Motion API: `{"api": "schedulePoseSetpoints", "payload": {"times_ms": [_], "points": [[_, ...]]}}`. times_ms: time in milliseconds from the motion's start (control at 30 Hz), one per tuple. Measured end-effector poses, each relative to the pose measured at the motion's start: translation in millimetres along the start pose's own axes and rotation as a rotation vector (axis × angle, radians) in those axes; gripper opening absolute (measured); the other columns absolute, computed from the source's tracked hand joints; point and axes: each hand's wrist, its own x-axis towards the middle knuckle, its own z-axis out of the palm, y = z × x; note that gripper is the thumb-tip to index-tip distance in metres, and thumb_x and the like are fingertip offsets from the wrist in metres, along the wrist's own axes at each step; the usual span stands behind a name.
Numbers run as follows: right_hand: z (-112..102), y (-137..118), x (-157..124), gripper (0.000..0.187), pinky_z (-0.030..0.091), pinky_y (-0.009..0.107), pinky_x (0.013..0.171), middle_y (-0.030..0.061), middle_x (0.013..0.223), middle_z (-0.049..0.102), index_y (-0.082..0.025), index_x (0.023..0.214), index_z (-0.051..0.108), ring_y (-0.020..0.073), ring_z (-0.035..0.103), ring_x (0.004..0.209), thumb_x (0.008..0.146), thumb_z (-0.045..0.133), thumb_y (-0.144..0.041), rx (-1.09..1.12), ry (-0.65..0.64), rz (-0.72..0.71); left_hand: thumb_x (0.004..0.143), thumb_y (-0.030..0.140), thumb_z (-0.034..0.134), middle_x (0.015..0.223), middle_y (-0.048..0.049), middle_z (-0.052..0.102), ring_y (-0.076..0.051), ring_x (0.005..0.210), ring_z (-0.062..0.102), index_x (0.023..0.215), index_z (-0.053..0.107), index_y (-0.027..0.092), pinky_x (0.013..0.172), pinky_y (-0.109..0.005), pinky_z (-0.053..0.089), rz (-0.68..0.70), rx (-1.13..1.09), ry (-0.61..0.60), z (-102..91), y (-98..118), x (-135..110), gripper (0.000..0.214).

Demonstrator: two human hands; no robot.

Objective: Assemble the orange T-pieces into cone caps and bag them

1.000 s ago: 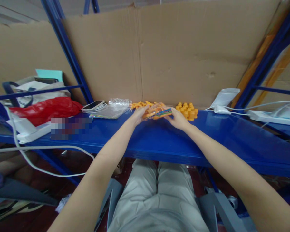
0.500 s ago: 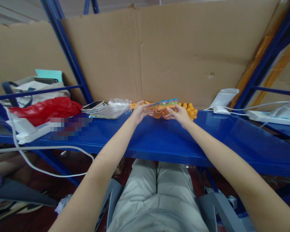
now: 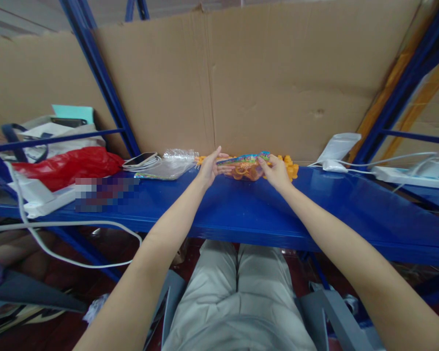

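Note:
A clear plastic bag (image 3: 243, 171) with orange pieces inside and a colourful printed top strip stands at the back of the blue shelf. My right hand (image 3: 277, 171) pinches the right end of that strip between thumb and fingers. My left hand (image 3: 209, 168) is at the bag's left end, thumb raised and fingers stretched out against its side. Behind the bag and my right hand, orange toy blocks (image 3: 289, 168) show in part. What exactly the bagged pieces are is hard to make out through the film.
Left of my hands lie a flat clear packet (image 3: 164, 168) and a phone (image 3: 142, 159) on coiled white cable. Farther left are a red bag (image 3: 73, 165) and a white power strip (image 3: 54, 201). A white adapter (image 3: 332, 165) stands right, before the cardboard wall (image 3: 270, 78).
The bag's printed strip has tipped lower and folded over toward me. My left fingers have straightened and spread; my right fingers have closed on the strip's right end.

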Motion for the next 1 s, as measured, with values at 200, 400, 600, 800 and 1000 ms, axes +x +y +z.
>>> {"api": "schedulePoseSetpoints", "payload": {"times_ms": [200, 400, 600, 800, 1000], "points": [[-2.8, 0.2, 1.8, 0.045, 0.053, 0.040, 0.082, 0.0106, 0.090, 0.068, -0.022, 0.071, 0.062, 0.0239, 0.066, 0.088, 0.097, 0.044, -0.054, -0.206, 0.058, -0.234, 0.087, 0.056, 0.063, 0.085, -0.0079, 0.073, -0.018, 0.068, 0.074, 0.094, 0.063, 0.015, 0.060, -0.025, 0.060, 0.112, 0.065, 0.026, -0.3, -6.5, 1.5, 0.041], [-4.9, 3.6, 4.5, 0.047, 0.053, 0.039, 0.076, 0.0096, 0.083, 0.066, -0.023, 0.063, 0.053, 0.0229, 0.064, 0.081, 0.097, 0.042, -0.053, -0.209, 0.072, -0.146, 0.076, 0.035, 0.080, 0.128, -0.0104, 0.065, -0.015, 0.081, 0.073, 0.111, 0.061, 0.021, 0.065, -0.024, 0.059, 0.232, 0.111, -0.086, 3.9, -7.4, -1.0, 0.042], [-7.0, 3.9, 1.1, 0.045, 0.052, 0.042, 0.080, 0.0086, 0.079, 0.063, -0.025, 0.067, 0.053, 0.0263, 0.064, 0.085, 0.094, 0.045, -0.060, -0.169, 0.056, -0.005, 0.059, 0.006, 0.086, 0.122, -0.0096, 0.068, -0.020, 0.094, 0.070, 0.113, 0.067, 0.022, 0.073, -0.026, 0.060, 0.188, 0.303, -0.137, -0.5, -16.4, -4.8, 0.059], [-7.2, 8.6, 12.5, 0.051, 0.052, 0.039, 0.075, 0.0051, 0.069, 0.057, -0.025, 0.063, 0.046, 0.0248, 0.063, 0.080, 0.089, 0.048, -0.069, -0.131, 0.030, 0.068, 0.078, 0.018, 0.075, 0.065, -0.0023, 0.066, -0.019, 0.059, 0.068, 0.110, 0.074, 0.021, 0.052, -0.022, 0.054, 0.047, 0.501, -0.097, -9.6, -19.3, 6.9, 0.032], [-7.3, 6.5, 50.3, 0.046, 0.050, 0.036, 0.073, 0.0041, 0.060, 0.053, -0.025, 0.058, 0.040, 0.0239, 0.061, 0.075, 0.090, 0.056, -0.055, -0.201, 0.026, 0.062, 0.081, 0.027, 0.075, 0.048, 0.0012, 0.056, -0.018, 0.049, 0.065, 0.099, 0.074, 0.017, 0.046, -0.021, 0.049, -0.007, 0.498, -0.026, -2.0, -5.9, 26.9, 0.022]]}}
